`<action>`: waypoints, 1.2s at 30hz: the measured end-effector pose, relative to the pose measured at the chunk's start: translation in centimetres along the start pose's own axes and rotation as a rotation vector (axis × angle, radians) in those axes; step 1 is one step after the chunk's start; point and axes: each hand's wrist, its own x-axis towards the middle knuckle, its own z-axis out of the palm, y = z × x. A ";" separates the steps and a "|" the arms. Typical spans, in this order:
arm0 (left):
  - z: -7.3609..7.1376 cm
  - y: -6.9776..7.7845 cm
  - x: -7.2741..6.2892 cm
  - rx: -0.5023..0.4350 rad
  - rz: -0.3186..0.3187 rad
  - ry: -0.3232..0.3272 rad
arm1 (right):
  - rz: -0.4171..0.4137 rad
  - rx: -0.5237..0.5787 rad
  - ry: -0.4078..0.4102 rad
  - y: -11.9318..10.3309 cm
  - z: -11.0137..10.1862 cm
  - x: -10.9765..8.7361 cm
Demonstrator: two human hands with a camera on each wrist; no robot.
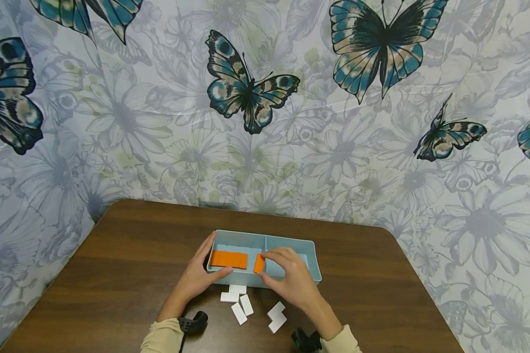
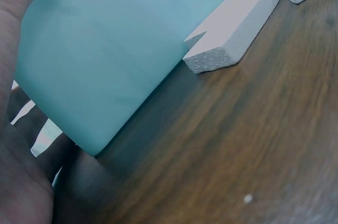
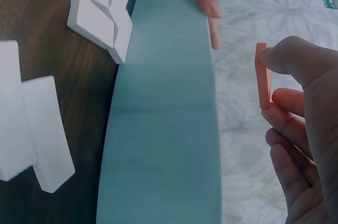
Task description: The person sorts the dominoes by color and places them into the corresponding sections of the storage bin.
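Note:
A light blue box point(image 1: 249, 279) with one divider stands on the table. My left hand point(image 1: 193, 278) grips its left end, thumb at the front rim and fingers around the end wall; in the left wrist view those fingers are partly hidden behind the wall point(image 2: 105, 60). Between thumb and fingertips, my right hand point(image 1: 293, 280) pinches a flat orange block point(image 1: 258, 264) near the divider. The right wrist view shows this orange block point(image 3: 262, 76) edge-on, raised beyond the box's wall point(image 3: 158, 108). Several orange blocks point(image 1: 228, 260) lie side by side in the left compartment.
Several white blocks point(image 1: 239, 313) lie close before the box's front wall, one right against it. Two more white blocks point(image 1: 277, 323) are near my right wrist. Dark straps with devices point(image 1: 195, 322) sit at both wrists. A butterfly-patterned cloth point(image 1: 256, 162) hangs behind the brown table point(image 1: 371, 274).

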 end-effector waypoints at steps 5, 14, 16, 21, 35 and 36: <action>-0.1 0.0 -0.1 -0.003 -0.002 -0.003 | 0.012 -0.010 -0.026 0.5 0.6 0.8; 0.0 -0.1 -0.1 -0.006 -0.002 -0.002 | 0.032 -0.030 -0.092 1.1 1.5 2.0; 0.0 0.0 -0.1 -0.007 -0.005 -0.004 | 0.046 -0.025 -0.116 1.3 1.7 2.2; -0.1 0.0 -0.2 -0.005 -0.012 -0.007 | 0.069 -0.028 -0.182 1.7 2.1 2.7; 0.0 0.0 -0.2 0.006 -0.007 0.000 | 0.058 -0.143 -0.359 2.5 3.1 4.1; 0.0 0.1 -0.2 0.005 -0.008 -0.001 | 0.061 -0.152 -0.373 2.5 3.1 4.2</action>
